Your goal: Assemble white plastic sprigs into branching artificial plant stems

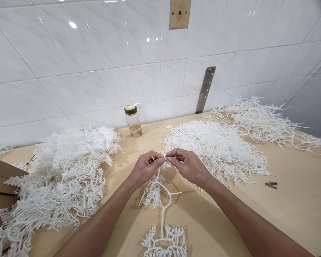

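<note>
My left hand (149, 165) pinches the upper end of a white branched plastic stem (166, 204). The stem curves down toward me, with tufts of fine twigs hanging from it. One tuft (152, 192) is just below my left hand, and another (164, 241) lies at the bottom edge of the view. My right hand (186, 165) is also closed, thumb and forefinger pinching a small white piece right at the left fingertips. Exactly how the two pieces meet is too small to make out.
Heaps of white twigs lie on the wooden table (291, 214): a left heap (66, 171), a right heap (214, 146) and a looser far-right pile (267, 119). A bottle (133, 123) stands near the tiled wall. Small metal snips (271, 185) lie at right; a brown box (2, 200) at left.
</note>
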`<state>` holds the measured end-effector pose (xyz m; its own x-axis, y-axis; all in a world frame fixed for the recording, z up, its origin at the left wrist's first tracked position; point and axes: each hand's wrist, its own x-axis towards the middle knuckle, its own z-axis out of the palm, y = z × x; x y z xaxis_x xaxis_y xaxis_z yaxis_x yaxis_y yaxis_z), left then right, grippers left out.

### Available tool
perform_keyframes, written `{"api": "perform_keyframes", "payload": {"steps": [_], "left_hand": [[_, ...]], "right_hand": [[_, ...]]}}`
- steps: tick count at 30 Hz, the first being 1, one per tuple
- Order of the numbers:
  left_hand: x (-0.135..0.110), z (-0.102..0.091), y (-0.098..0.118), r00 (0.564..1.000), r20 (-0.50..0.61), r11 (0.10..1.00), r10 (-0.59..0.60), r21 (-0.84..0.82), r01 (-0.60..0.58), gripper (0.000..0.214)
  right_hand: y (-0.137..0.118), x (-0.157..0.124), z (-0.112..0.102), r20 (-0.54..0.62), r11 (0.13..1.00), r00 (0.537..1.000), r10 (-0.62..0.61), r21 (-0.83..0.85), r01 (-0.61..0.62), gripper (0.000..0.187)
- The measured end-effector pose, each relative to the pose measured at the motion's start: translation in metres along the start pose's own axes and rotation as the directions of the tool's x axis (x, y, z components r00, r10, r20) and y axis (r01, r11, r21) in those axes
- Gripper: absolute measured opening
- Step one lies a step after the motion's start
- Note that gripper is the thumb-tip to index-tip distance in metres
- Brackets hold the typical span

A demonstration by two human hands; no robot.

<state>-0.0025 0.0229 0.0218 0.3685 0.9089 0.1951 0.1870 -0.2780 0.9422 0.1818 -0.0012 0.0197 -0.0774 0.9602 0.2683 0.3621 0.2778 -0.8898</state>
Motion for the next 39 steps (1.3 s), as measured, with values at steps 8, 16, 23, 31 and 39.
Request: {"api": "perform_keyframes", "payload": {"steps": [8, 16, 23, 31, 39], "left_hand": [[0.001, 0.002, -0.005, 0.992, -0.122, 0.999, -0.026, -0.030, 0.022, 0.027], [-0.001, 0.007, -0.006, 0.984, -0.176, 0.997, 0.002, 0.076, 0.012, 0.023], [-0.007, 0.014, -0.004, 0.961, -0.242, 0.981, 0.132, 0.172, -0.091, 0.018], [-0.008, 0.013, -0.015, 0.832, -0.227, 0.813, 0.506, 0.446, -0.373, 0.011], [-0.007, 0.011, -0.015, 0.763, -0.223, 0.739, 0.607, 0.510, -0.440, 0.011]], "right_hand": [[0.000, -0.004, 0.002, -0.100, 0.985, 0.985, -0.139, -0.112, 0.127, 0.020], [0.004, -0.005, 0.006, -0.052, 0.992, 0.997, -0.062, -0.113, 0.056, 0.019], [0.001, -0.006, 0.013, 0.063, 0.968, 0.986, 0.155, 0.189, -0.164, 0.032], [0.002, -0.004, 0.015, 0.191, 0.820, 0.944, 0.270, 0.468, -0.329, 0.037], [0.003, -0.004, 0.011, 0.320, 0.727, 0.911, 0.260, 0.556, -0.403, 0.033]]}}
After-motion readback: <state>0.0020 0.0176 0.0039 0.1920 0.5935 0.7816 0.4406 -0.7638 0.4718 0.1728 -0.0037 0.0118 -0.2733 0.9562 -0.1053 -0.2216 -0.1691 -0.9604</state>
